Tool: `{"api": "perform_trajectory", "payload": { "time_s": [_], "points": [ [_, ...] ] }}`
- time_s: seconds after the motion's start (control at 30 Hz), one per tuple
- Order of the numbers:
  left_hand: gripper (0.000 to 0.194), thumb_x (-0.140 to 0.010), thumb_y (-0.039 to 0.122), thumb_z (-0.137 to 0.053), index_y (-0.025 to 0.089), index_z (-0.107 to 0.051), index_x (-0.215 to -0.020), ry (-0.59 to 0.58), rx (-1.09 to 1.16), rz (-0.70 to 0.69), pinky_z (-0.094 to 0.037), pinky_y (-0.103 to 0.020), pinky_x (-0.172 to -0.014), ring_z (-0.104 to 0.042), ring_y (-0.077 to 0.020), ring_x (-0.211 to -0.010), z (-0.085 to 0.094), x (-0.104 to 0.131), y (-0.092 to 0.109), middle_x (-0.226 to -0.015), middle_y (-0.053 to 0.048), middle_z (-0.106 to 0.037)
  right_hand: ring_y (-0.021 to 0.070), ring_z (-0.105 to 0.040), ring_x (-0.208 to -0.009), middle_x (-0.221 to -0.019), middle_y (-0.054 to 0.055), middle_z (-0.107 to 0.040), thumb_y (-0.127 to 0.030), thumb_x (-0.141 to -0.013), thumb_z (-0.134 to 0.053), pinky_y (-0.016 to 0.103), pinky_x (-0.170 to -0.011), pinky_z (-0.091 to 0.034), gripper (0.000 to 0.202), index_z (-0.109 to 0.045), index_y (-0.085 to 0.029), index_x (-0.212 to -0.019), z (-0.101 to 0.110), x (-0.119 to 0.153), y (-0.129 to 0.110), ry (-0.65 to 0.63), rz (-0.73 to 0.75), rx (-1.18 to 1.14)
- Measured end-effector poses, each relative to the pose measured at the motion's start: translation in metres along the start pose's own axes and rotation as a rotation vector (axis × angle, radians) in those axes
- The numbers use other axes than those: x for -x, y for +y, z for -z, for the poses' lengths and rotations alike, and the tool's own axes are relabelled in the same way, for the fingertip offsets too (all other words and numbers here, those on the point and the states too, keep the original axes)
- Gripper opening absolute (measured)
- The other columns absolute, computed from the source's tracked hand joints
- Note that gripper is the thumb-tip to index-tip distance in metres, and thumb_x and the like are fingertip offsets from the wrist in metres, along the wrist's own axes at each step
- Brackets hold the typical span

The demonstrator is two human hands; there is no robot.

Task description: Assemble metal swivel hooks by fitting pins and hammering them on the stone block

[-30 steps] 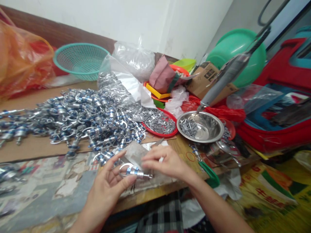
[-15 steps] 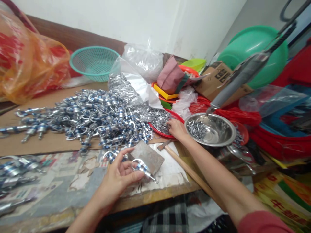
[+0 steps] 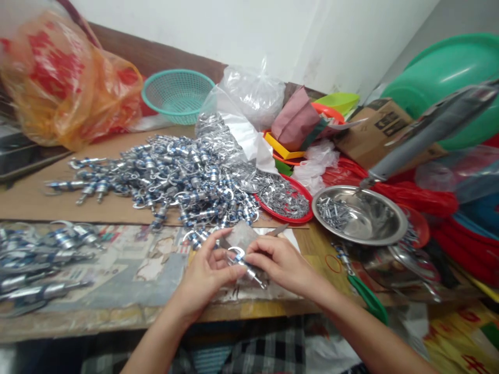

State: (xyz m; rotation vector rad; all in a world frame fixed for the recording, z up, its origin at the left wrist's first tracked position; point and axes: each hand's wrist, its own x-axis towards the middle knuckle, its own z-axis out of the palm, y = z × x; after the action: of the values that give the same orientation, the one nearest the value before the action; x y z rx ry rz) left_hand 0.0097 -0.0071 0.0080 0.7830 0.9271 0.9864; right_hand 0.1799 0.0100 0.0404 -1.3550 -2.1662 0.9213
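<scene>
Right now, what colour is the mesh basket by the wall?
Teal green mesh basket, clearest in the head view.

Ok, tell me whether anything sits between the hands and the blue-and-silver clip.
Nothing visible does. The left hand and right hand both already touch the clip, pinching it from either side above the grey block.

My single head-worn view looks forward and down, tilted, close over the cluttered wooden table (image 3: 117,210). Left hand (image 3: 205,278) and right hand (image 3: 283,265) sit low centre; white wall (image 3: 234,31) closes the far edge.
</scene>
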Motion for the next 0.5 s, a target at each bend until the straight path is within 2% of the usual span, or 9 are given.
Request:
{"api": "perform_trajectory", "payload": {
  "time_s": [0.1, 0.23, 0.37, 0.5],
  "points": [
    [0.074, -0.056, 0.017, -0.076, 0.021, -0.04, -0.121, 0.001, 0.028, -0.015, -0.043, -0.026, -0.059, -0.057, -0.0128, -0.063, -0.0025, 0.0024, -0.0027, -0.074, 0.003, -0.058, 0.0119, -0.057, -0.067, -0.071, -0.001, -0.065, -0.021, -0.082, -0.054, 0.022, -0.062, -0.039, 0.014, -0.065, -0.018, -0.075, -0.0005, -0.0012, 0.0039, -0.017, 0.022, 0.046],
    [0.074, -0.052, 0.015, -0.075, 0.019, -0.045, -0.118, 0.063, 0.055, -0.036, -0.041, -0.025, -0.059, -0.054, -0.0112, -0.061, -0.0059, 0.0038, -0.0047, -0.071, 0.004, -0.056, 0.0136, -0.059, -0.069, -0.074, 0.0, -0.067, -0.025, -0.082, -0.055, 0.023, -0.064, -0.041, 0.016, -0.068, -0.02, -0.077, 0.0014, -0.0038, 0.0072, -0.073, 0.059, 0.014],
    [0.072, -0.05, 0.014, -0.074, 0.019, -0.047, -0.117, 0.076, 0.079, -0.059, -0.041, -0.026, -0.062, -0.055, -0.0124, -0.064, -0.008, 0.0055, -0.0069, -0.072, 0.003, -0.057, 0.0152, -0.061, -0.069, -0.075, 0.002, -0.068, -0.027, -0.08, -0.057, 0.025, -0.065, -0.043, 0.016, -0.072, -0.021, -0.083, -0.001, -0.0038, 0.0073, -0.025, 0.081, -0.003],
    [0.072, -0.05, 0.015, -0.074, 0.02, -0.046, -0.116, 0.077, 0.083, -0.064, -0.041, -0.027, -0.063, -0.057, -0.0133, -0.064, -0.0081, 0.0059, -0.0081, -0.073, 0.003, -0.057, 0.0152, -0.058, -0.063, -0.068, 0.002, -0.065, -0.031, -0.081, -0.057, 0.025, -0.058, -0.043, 0.02, -0.073, -0.023, -0.09, -0.0052, -0.0038, 0.0108, 0.028, 0.112, 0.025]
  ]
}}
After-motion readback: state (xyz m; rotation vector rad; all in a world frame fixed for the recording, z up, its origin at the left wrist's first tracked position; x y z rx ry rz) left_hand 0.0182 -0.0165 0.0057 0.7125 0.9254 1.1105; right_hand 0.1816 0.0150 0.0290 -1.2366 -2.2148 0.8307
